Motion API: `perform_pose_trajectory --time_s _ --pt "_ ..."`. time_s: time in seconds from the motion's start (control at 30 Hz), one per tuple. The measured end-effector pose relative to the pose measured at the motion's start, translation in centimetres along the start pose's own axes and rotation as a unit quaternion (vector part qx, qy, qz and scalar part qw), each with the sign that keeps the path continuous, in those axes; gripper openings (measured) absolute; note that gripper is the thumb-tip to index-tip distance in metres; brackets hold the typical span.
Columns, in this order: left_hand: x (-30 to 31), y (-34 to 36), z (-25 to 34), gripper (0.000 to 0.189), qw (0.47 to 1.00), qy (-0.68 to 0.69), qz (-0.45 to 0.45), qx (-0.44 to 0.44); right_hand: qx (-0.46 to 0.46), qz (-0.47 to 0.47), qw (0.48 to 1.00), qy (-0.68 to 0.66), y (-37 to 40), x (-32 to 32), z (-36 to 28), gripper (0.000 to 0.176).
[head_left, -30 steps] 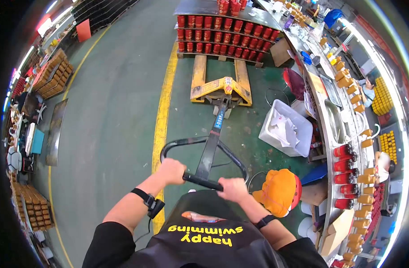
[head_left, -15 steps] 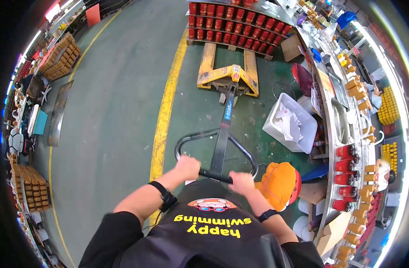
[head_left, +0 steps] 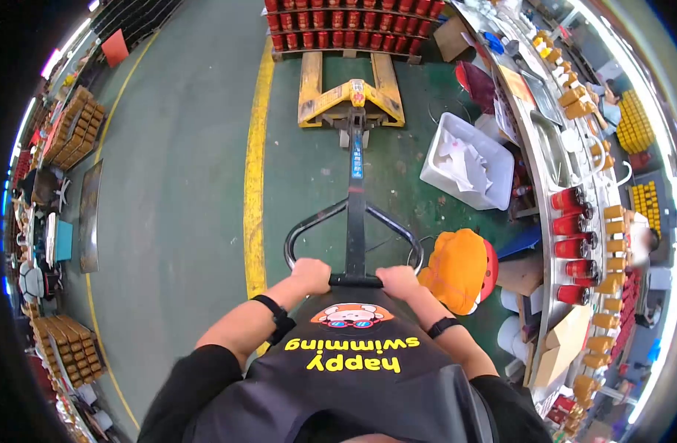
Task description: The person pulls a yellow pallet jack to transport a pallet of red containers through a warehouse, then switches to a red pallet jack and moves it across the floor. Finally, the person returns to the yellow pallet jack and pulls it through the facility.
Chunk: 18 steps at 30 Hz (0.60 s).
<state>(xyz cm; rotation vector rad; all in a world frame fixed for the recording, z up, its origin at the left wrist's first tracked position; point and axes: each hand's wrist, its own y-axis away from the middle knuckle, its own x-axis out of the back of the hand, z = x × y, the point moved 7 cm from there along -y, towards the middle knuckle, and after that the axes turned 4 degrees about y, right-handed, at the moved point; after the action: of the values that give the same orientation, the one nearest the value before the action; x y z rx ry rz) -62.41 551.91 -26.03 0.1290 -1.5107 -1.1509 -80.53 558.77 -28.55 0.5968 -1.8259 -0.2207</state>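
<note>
A yellow pallet jack (head_left: 357,96) stands ahead on the green floor, its forks under a pallet stacked with red cans (head_left: 346,28). Its black looped handle (head_left: 356,221) reaches back to my waist. My left hand (head_left: 311,276) is closed around the left end of the handle's grip bar, and my right hand (head_left: 399,281) is closed around the right end. The bar touches or nearly touches the black apron (head_left: 353,362).
A white bin (head_left: 467,162) with paper is to the right, near an orange cloth-covered stool (head_left: 456,269). The metal workbench (head_left: 541,295) with red jars runs along the right. Stacked brown goods (head_left: 69,347) line the left; a yellow floor line (head_left: 255,170) lies left of the jack.
The handle now points straighter ahead instead of leaning right. The pallet jack and cans appear further left and higher in view. Both hands still hold the bar.
</note>
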Motion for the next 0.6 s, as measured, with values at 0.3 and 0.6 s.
perform_pose_trajectory --time_s 0.3,0.6 --pt "23.8 3.7 2.0 0.023 0.978 0.024 0.201 -0.053 -0.022 0.161 0.987 0.011 -0.2 23.7 1.1 0.026" --pt "4.3 1.2 1.9 0.027 0.999 0.033 -0.04 -0.015 0.003 -0.075 0.997 0.005 -0.8 2.7 -0.1 0.028"
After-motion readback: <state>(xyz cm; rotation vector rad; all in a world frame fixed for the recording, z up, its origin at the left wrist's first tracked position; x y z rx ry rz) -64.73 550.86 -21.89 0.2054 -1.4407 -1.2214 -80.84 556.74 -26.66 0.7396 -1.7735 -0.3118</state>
